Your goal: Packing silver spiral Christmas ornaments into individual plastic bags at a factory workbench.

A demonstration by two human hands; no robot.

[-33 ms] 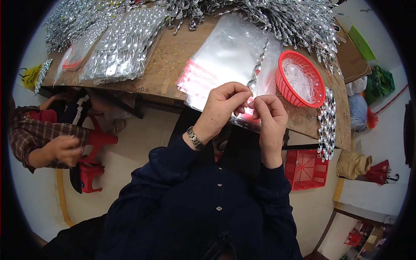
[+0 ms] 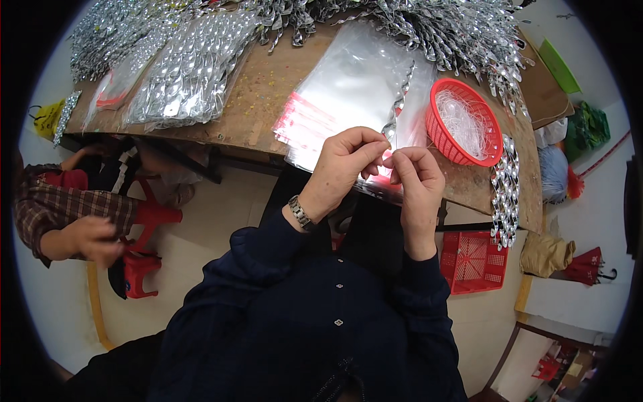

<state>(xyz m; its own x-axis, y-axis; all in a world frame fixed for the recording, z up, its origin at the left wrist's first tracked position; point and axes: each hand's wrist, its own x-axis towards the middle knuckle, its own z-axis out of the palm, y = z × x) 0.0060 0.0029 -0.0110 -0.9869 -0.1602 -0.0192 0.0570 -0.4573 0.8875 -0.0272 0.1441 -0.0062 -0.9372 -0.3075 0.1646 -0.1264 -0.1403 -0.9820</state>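
Note:
My left hand (image 2: 345,161), wearing a metal wristwatch (image 2: 300,213), is pinched closed at the near end of a twisted silver strip (image 2: 400,100). The strip runs away from the fingertips over a stack of clear plastic bags (image 2: 355,74) with red-printed edges. Close beside it, my right hand (image 2: 418,175) is also pinched, thumb against forefinger. Whatever lies between its fingertips is too small to make out. To the right of both hands stands a red plastic basket (image 2: 439,127) with loops of clear thread (image 2: 462,124) in it.
Heaps of silver twisted strips (image 2: 455,33) cover the table's (image 2: 258,87) far side, and bagged ones (image 2: 194,74) lie left. More strips (image 2: 506,191) hang over the right edge. A red crate (image 2: 474,261) sits below. At left, a person in a plaid sleeve (image 2: 30,214) sits near red stools (image 2: 139,271).
The seated person's hand at the left has shifted slightly down and is blurred. My own hands and the strip look the same.

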